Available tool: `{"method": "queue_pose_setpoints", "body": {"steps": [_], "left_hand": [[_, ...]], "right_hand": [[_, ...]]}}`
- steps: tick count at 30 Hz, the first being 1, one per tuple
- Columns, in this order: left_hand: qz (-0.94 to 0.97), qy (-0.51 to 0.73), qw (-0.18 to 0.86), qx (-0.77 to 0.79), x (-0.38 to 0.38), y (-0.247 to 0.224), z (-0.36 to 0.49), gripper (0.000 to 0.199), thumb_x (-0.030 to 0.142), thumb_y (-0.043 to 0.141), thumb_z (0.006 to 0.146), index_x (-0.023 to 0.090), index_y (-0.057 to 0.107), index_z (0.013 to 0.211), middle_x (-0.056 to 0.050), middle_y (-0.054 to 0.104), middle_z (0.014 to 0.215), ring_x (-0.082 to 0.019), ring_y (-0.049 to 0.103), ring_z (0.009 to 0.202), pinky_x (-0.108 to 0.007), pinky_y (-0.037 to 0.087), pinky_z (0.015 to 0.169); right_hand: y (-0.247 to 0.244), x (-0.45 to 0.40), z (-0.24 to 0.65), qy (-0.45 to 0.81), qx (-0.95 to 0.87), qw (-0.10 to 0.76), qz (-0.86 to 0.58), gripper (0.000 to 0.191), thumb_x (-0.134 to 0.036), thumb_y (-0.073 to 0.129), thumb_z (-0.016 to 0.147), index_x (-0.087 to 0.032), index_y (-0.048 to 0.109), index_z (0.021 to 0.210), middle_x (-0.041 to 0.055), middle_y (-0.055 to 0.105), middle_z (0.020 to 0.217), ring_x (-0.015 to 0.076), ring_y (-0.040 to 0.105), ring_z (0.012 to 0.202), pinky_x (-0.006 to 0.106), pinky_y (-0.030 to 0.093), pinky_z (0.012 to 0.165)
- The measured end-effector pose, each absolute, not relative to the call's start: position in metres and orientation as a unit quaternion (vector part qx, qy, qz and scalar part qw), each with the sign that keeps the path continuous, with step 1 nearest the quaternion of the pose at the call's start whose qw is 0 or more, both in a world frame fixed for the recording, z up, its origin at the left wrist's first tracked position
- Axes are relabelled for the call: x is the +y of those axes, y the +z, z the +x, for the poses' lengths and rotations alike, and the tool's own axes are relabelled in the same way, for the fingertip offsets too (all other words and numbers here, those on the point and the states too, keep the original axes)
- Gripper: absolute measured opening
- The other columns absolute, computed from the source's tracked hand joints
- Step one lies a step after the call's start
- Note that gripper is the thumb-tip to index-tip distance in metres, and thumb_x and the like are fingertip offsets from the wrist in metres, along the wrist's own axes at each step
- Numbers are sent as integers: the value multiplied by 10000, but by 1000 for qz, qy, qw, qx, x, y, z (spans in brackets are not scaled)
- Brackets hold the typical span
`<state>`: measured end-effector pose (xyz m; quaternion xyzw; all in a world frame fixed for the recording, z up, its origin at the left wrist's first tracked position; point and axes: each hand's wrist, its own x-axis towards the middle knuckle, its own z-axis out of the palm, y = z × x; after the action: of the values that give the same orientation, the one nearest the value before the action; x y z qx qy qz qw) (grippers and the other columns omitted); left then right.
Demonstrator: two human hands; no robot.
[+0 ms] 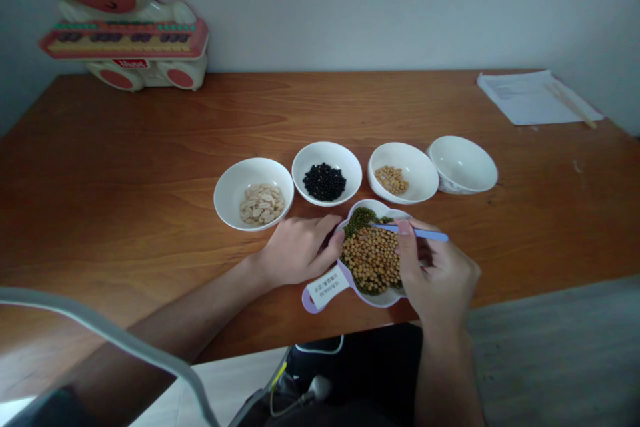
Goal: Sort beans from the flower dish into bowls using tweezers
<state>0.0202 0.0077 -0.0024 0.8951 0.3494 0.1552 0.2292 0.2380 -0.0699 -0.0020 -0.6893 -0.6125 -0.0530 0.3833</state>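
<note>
A lilac-and-white flower-shaped dish (367,299) with a labelled handle lies near the front table edge. In it are tan soybeans (373,257) and small green beans (363,218). My left hand (297,248) holds the dish's left rim between thumb and fingers. My right hand (443,270), over the dish's right side, is closed on a slim tool with a lilac handle (425,233); its thin metal tip reaches the beans, and its exact kind is unclear. My right fingers hide part of the dish.
Behind the dish stand white bowls with pale flat seeds (261,204), black beans (324,182) and soybeans (391,180), plus an empty bowl (463,163). A toy keyboard (125,40) is back left; papers (535,97) with chopsticks (573,105) are back right. A grey cable (115,337) crosses front left.
</note>
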Motion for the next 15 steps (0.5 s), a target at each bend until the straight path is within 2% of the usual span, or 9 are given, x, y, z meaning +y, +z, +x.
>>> {"method": "queue_pose_setpoints", "body": {"steps": [4, 15], "left_hand": [[894, 150, 234, 352, 8, -2, 20, 362, 351, 340, 1090, 153, 643, 1089, -64, 793, 890, -206, 751, 734, -312, 495, 637], [895, 165, 225, 347, 7, -3, 19, 352, 342, 360, 1082, 149, 655, 1090, -69, 798, 892, -191, 750, 732, -292, 509, 632]], "right_hand": [[1, -68, 237, -53, -620, 387, -681, 214, -332, 634, 999, -169, 771, 1021, 59, 823, 873, 141, 736, 619, 226, 538, 591], [0, -69, 238, -30, -617, 395, -680, 210, -342, 641, 990, -190, 779, 1036, 57, 822, 880, 148, 726, 603, 242, 549, 589]]}}
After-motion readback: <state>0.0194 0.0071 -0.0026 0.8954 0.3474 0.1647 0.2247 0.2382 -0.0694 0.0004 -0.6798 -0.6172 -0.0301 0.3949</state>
